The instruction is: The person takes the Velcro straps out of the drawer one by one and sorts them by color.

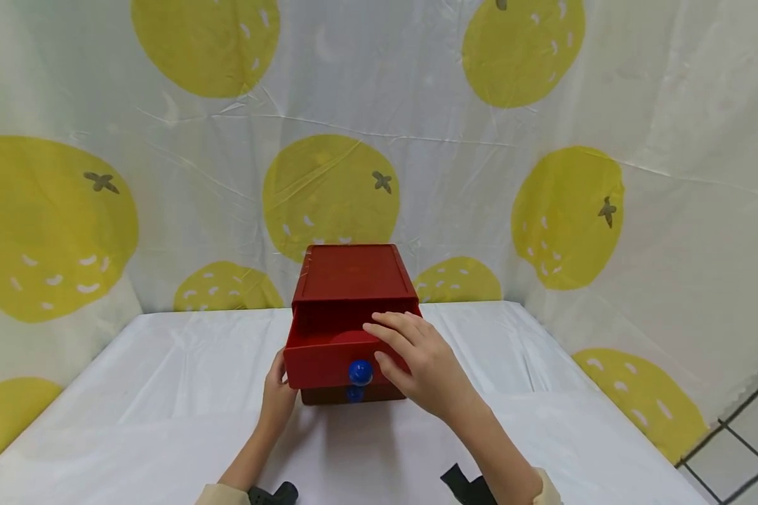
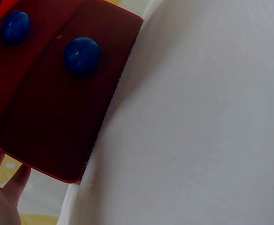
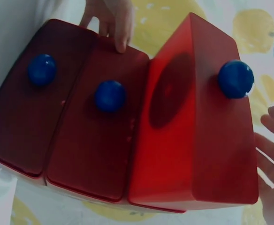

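A red cabinet (image 1: 356, 273) with several blue-knobbed drawers stands on the white-covered table, its top drawer (image 1: 322, 366) pulled out. Inside that drawer lies a rounded red shape (image 1: 354, 337), its kind unclear; from below, a dark round patch (image 3: 171, 91) shows on the drawer's underside. My left hand (image 1: 279, 393) touches the cabinet's left side, fingers fairly straight. My right hand (image 1: 422, 361) is at the right front of the drawer, fingers spread and slightly bent, holding nothing. The blue knob (image 1: 361, 372) is left of it, untouched. Two lower knobs (image 3: 42, 70) show in the right wrist view.
White sheeting (image 1: 196, 372) covers the table around the cabinet. Behind it hangs a pale curtain with yellow fruit prints (image 1: 331, 189). A dark wire grid (image 1: 742, 438) stands at the right edge. Dark wrist-camera parts (image 1: 274, 493) show near the front.
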Available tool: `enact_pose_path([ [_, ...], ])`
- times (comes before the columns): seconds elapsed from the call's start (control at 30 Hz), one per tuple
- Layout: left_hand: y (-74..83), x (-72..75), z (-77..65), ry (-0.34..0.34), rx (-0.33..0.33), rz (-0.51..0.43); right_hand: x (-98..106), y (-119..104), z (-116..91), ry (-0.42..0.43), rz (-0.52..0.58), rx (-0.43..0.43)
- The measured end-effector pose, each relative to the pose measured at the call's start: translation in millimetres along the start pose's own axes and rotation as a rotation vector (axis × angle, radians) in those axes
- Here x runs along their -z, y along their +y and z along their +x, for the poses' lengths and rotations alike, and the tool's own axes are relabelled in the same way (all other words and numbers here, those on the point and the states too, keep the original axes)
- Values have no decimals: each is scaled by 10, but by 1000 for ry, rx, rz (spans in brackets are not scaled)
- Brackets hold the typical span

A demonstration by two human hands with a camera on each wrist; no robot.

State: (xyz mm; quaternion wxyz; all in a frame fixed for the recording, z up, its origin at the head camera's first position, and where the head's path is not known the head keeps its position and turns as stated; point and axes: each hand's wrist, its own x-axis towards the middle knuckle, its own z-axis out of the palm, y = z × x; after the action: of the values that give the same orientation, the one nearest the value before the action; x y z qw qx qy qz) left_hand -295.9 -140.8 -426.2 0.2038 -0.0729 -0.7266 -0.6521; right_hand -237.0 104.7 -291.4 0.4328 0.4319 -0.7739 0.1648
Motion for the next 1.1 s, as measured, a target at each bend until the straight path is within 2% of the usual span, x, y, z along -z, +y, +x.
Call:
enact_pose_path([
  [0.23, -4, -38, 12, 10, -26, -21, 105, 58, 77, -181, 39, -60],
  [0.37, -39, -40, 12, 20, -112, -20, 150, 82, 130, -277, 80, -85],
  [0.47, -60, -25, 8, 35, -151, -5, 170, 106, 178, -373, 121, -120],
  [0.57, -50, -13, 8, 40, -126, -4, 182, 141, 226, -460, 165, -169],
  [0.6, -38, -13, 7, 40, -96, 5, 186, 154, 241, -483, 184, -185],
  [0.77, 4, -12, 12, 25, -38, -8, 197, 229, 311, -571, 252, -248],
  [1.1, 7, -14, 9, 29, -16, -10, 115, 347, 405, -650, 431, -307],
])
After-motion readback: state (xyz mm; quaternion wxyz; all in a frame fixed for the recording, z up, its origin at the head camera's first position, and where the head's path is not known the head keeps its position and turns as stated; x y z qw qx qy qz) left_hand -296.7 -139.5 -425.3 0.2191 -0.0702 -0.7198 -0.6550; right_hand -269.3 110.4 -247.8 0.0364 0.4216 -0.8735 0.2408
